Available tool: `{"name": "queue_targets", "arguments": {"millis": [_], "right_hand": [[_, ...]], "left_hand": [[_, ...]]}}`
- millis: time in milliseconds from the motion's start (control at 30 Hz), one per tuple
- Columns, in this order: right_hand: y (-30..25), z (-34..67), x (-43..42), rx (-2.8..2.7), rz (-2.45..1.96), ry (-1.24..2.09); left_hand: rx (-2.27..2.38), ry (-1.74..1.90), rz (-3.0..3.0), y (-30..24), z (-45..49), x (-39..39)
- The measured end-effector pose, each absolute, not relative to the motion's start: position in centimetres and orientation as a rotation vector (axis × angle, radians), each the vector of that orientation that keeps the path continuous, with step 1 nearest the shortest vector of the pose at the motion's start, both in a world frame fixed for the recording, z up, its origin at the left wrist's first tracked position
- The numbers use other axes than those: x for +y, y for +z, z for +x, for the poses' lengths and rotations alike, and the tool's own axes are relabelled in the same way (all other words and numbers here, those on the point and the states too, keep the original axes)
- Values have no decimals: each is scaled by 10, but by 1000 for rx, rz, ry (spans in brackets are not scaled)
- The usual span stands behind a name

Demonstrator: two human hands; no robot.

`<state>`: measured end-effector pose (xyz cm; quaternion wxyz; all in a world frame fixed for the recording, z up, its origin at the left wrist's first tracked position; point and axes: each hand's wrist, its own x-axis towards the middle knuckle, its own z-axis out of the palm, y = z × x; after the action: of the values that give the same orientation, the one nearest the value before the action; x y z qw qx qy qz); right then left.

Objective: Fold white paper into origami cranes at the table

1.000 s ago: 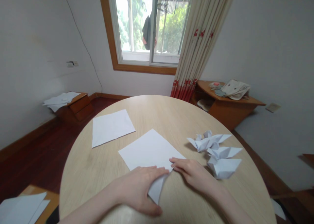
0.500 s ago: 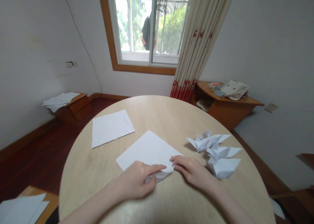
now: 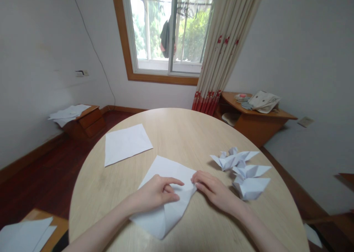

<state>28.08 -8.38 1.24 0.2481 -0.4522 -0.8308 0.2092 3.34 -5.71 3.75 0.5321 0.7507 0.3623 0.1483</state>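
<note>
A white sheet of paper (image 3: pixel 173 219) lies on the round table under both my hands, with a crease running through its near part. My left hand (image 3: pixel 159 193) rests over the sheet's middle, index finger stretched out and thumb apart from it, gripping nothing. At the sheet's right corner, my right hand (image 3: pixel 211 187) has its thumb and fingers closed on the paper edge. Several folded paper figures (image 3: pixel 251 187) with pointed ends stand just beyond my right hand.
Another white sheet (image 3: pixel 127 144) lies flat at the table's left. The round wooden table (image 3: pixel 177 128) curves away on all sides. More papers (image 3: pixel 26 235) lie on a surface at lower left. A curtain (image 3: pixel 221 60) hangs by the window.
The sheet has turned, and its folded near edge has opened out toward me. My left fingers have lifted off that edge and spread apart. My right hand stays at the right corner.
</note>
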Motion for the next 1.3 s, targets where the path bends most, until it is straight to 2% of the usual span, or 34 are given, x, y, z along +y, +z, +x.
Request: {"name": "queue_targets", "arguments": {"millis": [433, 700, 1000, 1300], "right_hand": [[7, 266, -87, -2353, -1179, 444], [2, 262, -86, -2387, -1230, 419], [6, 262, -88, -2470, -1349, 346], [3, 264, -86, -2444, -1458, 244]], "left_hand": [[840, 110, 1608, 25, 32, -50], [829, 137, 1470, 12, 45, -50], [831, 364, 1974, 9, 46, -48], [793, 152, 2322, 14, 43, -45]]}}
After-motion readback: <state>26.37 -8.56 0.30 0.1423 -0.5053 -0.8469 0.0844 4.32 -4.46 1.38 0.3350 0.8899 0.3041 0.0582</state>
